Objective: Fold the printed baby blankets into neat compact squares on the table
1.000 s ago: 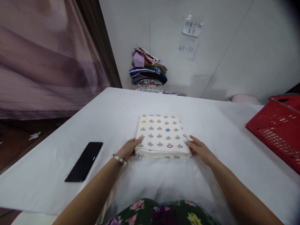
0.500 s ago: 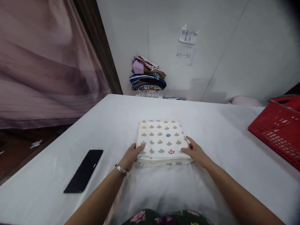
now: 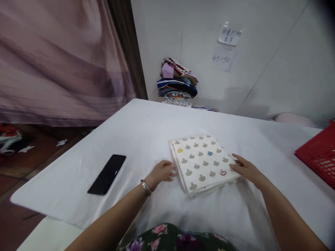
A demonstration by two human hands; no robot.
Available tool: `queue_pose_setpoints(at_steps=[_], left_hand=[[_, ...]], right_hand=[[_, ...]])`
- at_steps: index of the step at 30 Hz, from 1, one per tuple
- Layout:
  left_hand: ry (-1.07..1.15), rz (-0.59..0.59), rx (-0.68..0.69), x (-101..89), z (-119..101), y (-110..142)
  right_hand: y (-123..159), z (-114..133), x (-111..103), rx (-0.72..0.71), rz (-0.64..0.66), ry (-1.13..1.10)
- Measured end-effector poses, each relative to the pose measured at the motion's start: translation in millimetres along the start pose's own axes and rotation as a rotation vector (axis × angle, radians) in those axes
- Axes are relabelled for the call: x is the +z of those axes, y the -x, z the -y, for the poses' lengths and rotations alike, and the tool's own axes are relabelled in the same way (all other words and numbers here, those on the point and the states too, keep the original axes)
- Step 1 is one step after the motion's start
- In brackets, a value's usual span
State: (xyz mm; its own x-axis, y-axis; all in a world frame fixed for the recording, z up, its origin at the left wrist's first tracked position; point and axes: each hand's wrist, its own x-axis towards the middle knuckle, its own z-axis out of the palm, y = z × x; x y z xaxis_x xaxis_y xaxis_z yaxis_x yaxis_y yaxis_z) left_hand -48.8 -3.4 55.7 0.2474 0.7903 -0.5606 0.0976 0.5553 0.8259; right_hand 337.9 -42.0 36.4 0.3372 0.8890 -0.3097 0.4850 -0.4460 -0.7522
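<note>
A folded white cloth [image 3: 204, 160] lies at a slant on the white table, printed with grey mushroom-like shapes plus single yellow, blue and red ones. My right hand [image 3: 244, 169] grips its right edge, thumb on top and the other fingers at the side. Just off the left edge is my left hand [image 3: 163, 172], its fingers loosely bent and apart, holding nothing. A bracelet circles the left wrist.
A black phone [image 3: 107, 174] lies on the white table [image 3: 146, 129] to the left. At the right edge stands a red plastic basket [image 3: 318, 153]. Stacked folded fabrics [image 3: 178, 83] rise behind the table by the wall, under taped paper signs [image 3: 230, 35]. A pink curtain [image 3: 57, 62] hangs at left.
My left hand has let go of the cloth and moved off its left edge. The cloth has turned on the table, its near left corner now closer to me. The view has shifted left.
</note>
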Motion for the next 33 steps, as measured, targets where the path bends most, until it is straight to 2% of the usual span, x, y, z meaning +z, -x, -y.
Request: queue_pose_setpoints(at_steps=[3, 6, 12, 16, 21, 29, 33], left_hand=[[-0.062, -0.152, 0.105, -6.3, -10.9, -17.3], [-0.131, -0.236, 0.165, -7.7, -21.4, -38.1], [-0.262, -0.304, 0.241, -4.0, -34.5, -75.5], [-0.336, -0.295, 0.308, -7.0, -34.1, -89.9], [-0.41, -0.253, 0.41, -11.5, -28.7, -93.2], [-0.641, -0.3, 0.479, -3.7, -35.4, -95.7], [-0.674, -0.327, 0.485, -3.2, -36.5, -97.4]], right_hand=[[-7.3, 16.6, 8.0, -0.068, -0.021, 0.047], [-18.3, 36.9, 19.8, -0.104, -0.027, 0.151], [-46.5, 66.8, 47.5, -0.248, -0.055, 0.407], [-62.7, 59.0, 62.9, -0.359, -0.11, 0.521], [-66.8, 42.4, 69.8, -0.396, -0.15, 0.551], [-57.9, 50.9, 69.8, -0.378, -0.142, 0.583], [-54.9, 52.1, 70.2, -0.377, -0.154, 0.588]])
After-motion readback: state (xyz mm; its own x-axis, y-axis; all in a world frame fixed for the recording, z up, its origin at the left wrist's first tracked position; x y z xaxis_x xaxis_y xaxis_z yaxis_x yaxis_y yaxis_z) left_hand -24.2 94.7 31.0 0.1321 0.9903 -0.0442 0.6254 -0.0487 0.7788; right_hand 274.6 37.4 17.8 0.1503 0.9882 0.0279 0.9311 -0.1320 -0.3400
